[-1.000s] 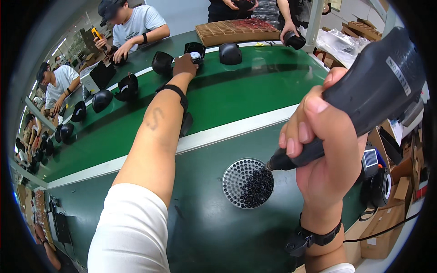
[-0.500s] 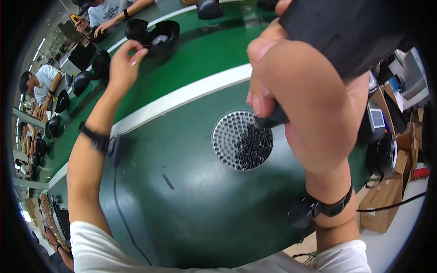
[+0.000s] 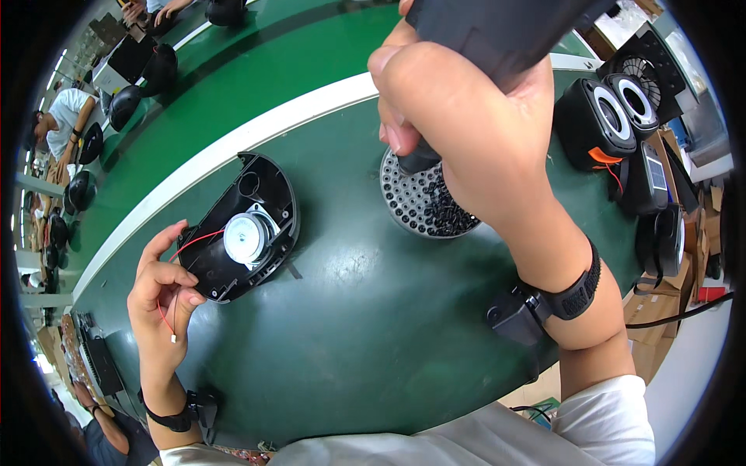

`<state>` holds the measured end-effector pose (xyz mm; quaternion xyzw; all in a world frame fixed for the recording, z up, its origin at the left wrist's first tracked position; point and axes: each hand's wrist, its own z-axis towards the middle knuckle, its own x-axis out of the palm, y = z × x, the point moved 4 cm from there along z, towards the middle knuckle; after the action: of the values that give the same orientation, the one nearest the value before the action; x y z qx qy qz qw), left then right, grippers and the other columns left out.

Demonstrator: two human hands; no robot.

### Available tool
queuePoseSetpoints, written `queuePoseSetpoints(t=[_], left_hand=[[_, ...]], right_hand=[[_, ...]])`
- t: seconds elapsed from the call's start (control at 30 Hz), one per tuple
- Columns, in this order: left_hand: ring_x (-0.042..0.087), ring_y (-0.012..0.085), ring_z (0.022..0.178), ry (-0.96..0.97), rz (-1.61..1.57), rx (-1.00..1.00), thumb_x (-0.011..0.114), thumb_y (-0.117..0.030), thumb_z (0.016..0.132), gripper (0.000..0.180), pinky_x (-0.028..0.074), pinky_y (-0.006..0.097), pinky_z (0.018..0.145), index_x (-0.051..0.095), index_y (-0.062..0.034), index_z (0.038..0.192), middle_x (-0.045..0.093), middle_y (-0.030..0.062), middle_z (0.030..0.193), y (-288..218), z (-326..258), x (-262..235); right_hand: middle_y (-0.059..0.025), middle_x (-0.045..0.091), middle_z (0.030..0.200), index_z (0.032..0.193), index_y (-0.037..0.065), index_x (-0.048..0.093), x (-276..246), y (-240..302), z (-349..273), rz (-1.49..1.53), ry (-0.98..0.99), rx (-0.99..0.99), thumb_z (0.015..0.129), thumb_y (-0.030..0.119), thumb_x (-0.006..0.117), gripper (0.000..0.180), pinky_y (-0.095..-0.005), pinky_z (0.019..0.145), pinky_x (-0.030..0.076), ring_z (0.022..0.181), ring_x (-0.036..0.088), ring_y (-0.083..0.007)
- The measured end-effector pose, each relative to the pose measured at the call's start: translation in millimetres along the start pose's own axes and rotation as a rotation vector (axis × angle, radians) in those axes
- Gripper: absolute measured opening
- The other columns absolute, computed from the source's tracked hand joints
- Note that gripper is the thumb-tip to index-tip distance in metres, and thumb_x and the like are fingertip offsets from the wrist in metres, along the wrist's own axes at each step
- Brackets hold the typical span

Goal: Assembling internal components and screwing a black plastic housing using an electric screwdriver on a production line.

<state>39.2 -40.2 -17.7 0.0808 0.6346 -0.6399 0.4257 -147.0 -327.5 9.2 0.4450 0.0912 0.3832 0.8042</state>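
My left hand (image 3: 165, 287) pinches the near left edge of a black plastic speaker shell (image 3: 214, 268). Inside the shell sits a round speaker driver (image 3: 245, 238) with a silver back. Thin red and dark wires run from it past my fingers to a small white plug (image 3: 173, 339). My right hand (image 3: 474, 116) is wrapped round the black body of what looks like an electric screwdriver (image 3: 497, 31). Its lower end points down at a round perforated metal plate (image 3: 398, 190) with many small black screws (image 3: 444, 211) heaped on its right side. My right hand hides the tip.
A green conveyor belt (image 3: 256, 78) with a pale rail (image 3: 210, 159) runs along the far side, carrying black shells (image 3: 124, 107). Assembled black speakers (image 3: 594, 124) stand at the right edge of the green table (image 3: 350, 349). Cardboard boxes (image 3: 660, 311) lie beyond; co-workers (image 3: 66, 128) sit at left.
My left hand has brought the speaker shell from over the belt down onto the near table side. The right hand with the tool has shifted left and up, still by the screw plate.
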Motion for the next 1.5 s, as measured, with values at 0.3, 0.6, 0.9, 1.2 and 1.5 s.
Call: queuePoseSetpoints(t=[0.3, 0.6, 0.9, 1.2, 1.5], left_hand=[[0.046, 0.0435, 0.139, -0.005, 0.167, 0.016, 0.045, 0.000, 0.072, 0.043, 0.032, 0.051, 0.116, 0.069, 0.0040, 0.108, 0.053, 0.0296, 0.142, -43, 5, -22], [0.044, 0.0448, 0.139, 0.233, 0.693, 0.353, 0.086, -0.034, 0.063, 0.056, 0.034, 0.054, 0.112, 0.072, -0.0081, 0.111, 0.053, 0.0196, 0.146, -70, 31, 47], [0.055, 0.0361, 0.120, 0.148, 0.344, 0.317, 0.084, -0.007, 0.051, 0.068, 0.044, 0.044, 0.103, 0.072, -0.0069, 0.118, 0.051, 0.0186, 0.131, -38, 53, 46], [0.058, 0.0352, 0.111, 0.185, 0.283, 0.298, 0.082, -0.004, 0.055, 0.063, 0.050, 0.041, 0.096, 0.071, -0.0024, 0.118, 0.051, 0.0215, 0.125, -59, 27, 63], [0.059, 0.0353, 0.098, 0.088, 0.289, 0.352, 0.077, -0.007, 0.060, 0.053, 0.051, 0.041, 0.084, 0.069, 0.0018, 0.112, 0.059, 0.0194, 0.116, -66, 25, 78]], right_hand=[[-0.0020, 0.055, 0.071, 0.100, 0.001, 0.055, 10, -11, -11, 0.066, 0.063, 0.007, 0.087, -0.001, 0.062, 0.015, -0.0276, 0.054, 0.044, 0.055, 0.052, -0.0100], [-0.0005, 0.056, 0.071, 0.096, 0.002, 0.055, 14, -22, -17, 0.116, 0.111, -0.007, 0.086, -0.005, 0.063, 0.015, -0.0264, 0.053, 0.043, 0.056, 0.052, -0.0083], [-0.0038, 0.057, 0.073, 0.096, -0.001, 0.059, 13, -10, -13, 0.122, 0.046, -0.025, 0.090, 0.000, 0.060, 0.006, -0.0286, 0.054, 0.046, 0.055, 0.054, -0.0107], [-0.0014, 0.047, 0.071, 0.072, 0.012, 0.044, -25, 49, -1, 0.335, 0.376, 0.202, 0.094, 0.013, 0.051, 0.023, -0.0289, 0.070, 0.044, 0.064, 0.048, -0.0117], [-0.0020, 0.048, 0.070, 0.071, 0.013, 0.043, 14, 67, -42, 0.288, 0.448, 0.286, 0.093, 0.010, 0.053, 0.024, -0.0276, 0.071, 0.044, 0.066, 0.048, -0.0121]])
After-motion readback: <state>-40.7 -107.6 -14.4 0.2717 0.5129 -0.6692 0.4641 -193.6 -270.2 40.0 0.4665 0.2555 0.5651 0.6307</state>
